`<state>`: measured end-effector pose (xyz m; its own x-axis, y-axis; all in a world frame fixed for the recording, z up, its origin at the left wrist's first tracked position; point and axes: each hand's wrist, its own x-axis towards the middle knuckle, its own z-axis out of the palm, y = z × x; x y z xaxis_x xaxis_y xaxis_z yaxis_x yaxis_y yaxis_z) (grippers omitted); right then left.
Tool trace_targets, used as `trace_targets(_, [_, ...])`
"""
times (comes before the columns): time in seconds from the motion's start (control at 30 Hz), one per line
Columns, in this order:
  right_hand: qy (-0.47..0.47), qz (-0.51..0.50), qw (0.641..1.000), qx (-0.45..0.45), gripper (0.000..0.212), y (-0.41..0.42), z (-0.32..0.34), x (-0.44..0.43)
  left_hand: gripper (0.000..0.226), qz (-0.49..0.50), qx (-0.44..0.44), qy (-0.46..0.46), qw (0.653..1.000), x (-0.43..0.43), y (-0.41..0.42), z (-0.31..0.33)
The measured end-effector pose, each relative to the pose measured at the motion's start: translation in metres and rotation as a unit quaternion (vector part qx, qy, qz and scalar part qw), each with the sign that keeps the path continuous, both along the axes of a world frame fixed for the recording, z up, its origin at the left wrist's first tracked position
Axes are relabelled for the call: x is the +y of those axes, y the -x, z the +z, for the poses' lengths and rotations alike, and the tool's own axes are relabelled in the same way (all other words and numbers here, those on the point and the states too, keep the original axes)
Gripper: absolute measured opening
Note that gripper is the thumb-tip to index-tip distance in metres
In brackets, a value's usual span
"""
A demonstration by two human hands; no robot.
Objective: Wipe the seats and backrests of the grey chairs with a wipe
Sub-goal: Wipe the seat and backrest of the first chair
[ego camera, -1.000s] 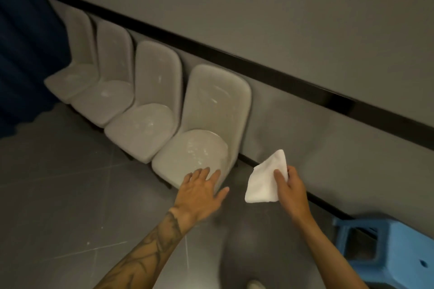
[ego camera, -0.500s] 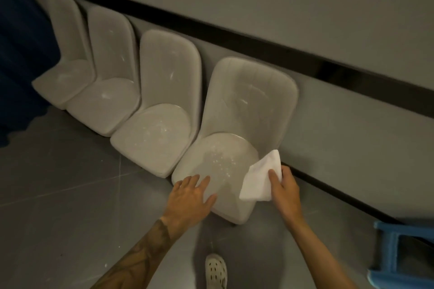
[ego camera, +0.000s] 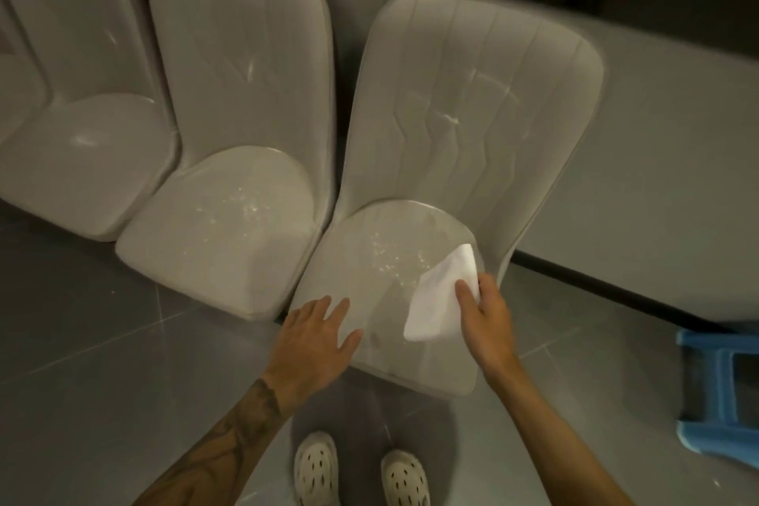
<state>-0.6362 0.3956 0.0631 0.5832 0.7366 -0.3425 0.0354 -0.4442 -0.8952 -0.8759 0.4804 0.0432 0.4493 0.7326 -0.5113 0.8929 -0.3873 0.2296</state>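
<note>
**Three grey chairs in view – wipe at the nearest seat**

1. Chairs: I see them side by side, backs to the wall (ego camera: 677, 136). The nearest chair (ego camera: 534, 177) is at frame centre-right, the middle chair (ego camera: 230, 218) just beside it on the L, and the far-left chair (ego camera: 82, 168) is cut by the frame edge. The nearest seat (ego camera: 369, 259) shows pale specks and a shiny patch, and the backrest (ego camera: 472, 94) shows streaks.
2. Wipe (ego camera: 439, 300): white, folded, over the R side of that seat, near the rear corner. I can't confirm contact w/ the seat.
3. R hand (ego camera: 488, 320): pinches the wipe's R edge, thumb on top, other fingers hidden beneath.
4. L hand (ego camera: 312, 337): holds nothing, fingers straight and spread over the seat's front-L edge. Pressure not determinable.
5. Surroundings: grey tiled floor (ego camera: 102, 341); blue stool (ego camera: 714, 382) at R edge, well apart from the chairs; pale perforated shoes (ego camera: 316, 468) at bottom, in front of the nearest chair.
</note>
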Motion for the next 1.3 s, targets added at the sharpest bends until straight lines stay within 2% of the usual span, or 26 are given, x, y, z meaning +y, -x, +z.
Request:
trace_targets(0.13, [-0.006, -0.024, 0.999, -0.021, 0.024, 0.007, -0.06, 0.021, 0.07, -0.033, -0.006, 0.004, 0.999, 0.03, 0.008, -0.065])
trace_targets(0.23, [0.022, -0.036, 0.998, -0.049, 0.029, -0.001, -0.11, 0.031, 0.069, -0.059, -0.021, -0.035, 0.997, 0.051, 0.008, -0.112])
trace_targets(0.33, [0.097, -0.043, 0.965, -0.241, 0.04, -0.017, -0.161, 0.033, 0.069, -0.076, -0.039, -0.091, 0.992, 0.068, 0.007, -0.156])
trace_targets(0.37, [0.09, -0.033, 0.951, -0.294, 0.042, -0.019, -0.175, 0.033, 0.07, -0.082, -0.039, -0.107, 0.99, 0.072, 0.008, -0.169])
trace_targets(0.4, [0.06, 0.002, 0.94, -0.336, 0.042, -0.018, -0.189, 0.033, 0.072, -0.083, -0.041, -0.121, 0.988, 0.074, 0.009, -0.181])
trace_targets(0.47, [0.023, 0.142, 0.907, -0.395, 0.044, -0.014, -0.215, 0.039, 0.079, -0.077, -0.051, -0.151, 0.984, 0.073, 0.01, -0.201])
trace_targets(0.53, [0.056, 0.275, 0.852, -0.442, 0.054, -0.01, -0.24, 0.045, 0.082, -0.074, -0.061, -0.168, 0.981, 0.07, 0.01, -0.216])
trace_targets(0.6, [0.094, 0.33, 0.806, -0.483, 0.064, -0.009, -0.266, 0.047, 0.08, -0.062, -0.077, -0.184, 0.978, 0.067, 0.011, -0.227])
trace_targets(0.63, [0.102, 0.33, 0.796, -0.497, 0.065, -0.011, -0.275, 0.048, 0.078, -0.056, -0.087, -0.192, 0.976, 0.065, 0.011, -0.233])
trace_targets(0.8, [0.13, 0.264, 0.809, -0.508, 0.06, -0.055, -0.29, 0.075, 0.068, -0.049, -0.129, -0.226, 0.964, 0.06, 0.014, -0.253])
trace_targets(0.93, [0.148, 0.207, 0.85, -0.462, 0.063, -0.069, -0.292, 0.109, 0.067, -0.043, -0.14, -0.24, 0.96, 0.061, 0.012, -0.263])
trace_targets(1.0, [0.152, 0.206, 0.855, -0.452, 0.065, -0.062, -0.292, 0.118, 0.068, -0.039, -0.139, -0.243, 0.959, 0.061, 0.012, -0.265])
trace_targets(1.07, [0.126, 0.254, 0.846, -0.451, 0.066, -0.053, -0.292, 0.117, 0.068, -0.039, -0.135, -0.244, 0.96, 0.061, 0.013, -0.267])
trace_targets(1.17, [0.085, 0.337, 0.81, -0.472, 0.069, -0.058, -0.294, 0.102, 0.07, -0.037, -0.129, -0.244, 0.961, 0.062, 0.014, -0.269])
trace_targets(1.23, [0.082, 0.346, 0.794, -0.492, 0.068, -0.082, -0.29, 0.101, 0.071, -0.039, -0.121, -0.248, 0.96, 0.063, 0.013, -0.271])
trace_targets(1.3, [0.09, 0.312, 0.773, -0.545, 0.065, -0.105, -0.287, 0.107, 0.071, -0.039, -0.122, -0.249, 0.96, 0.064, 0.013, -0.271])
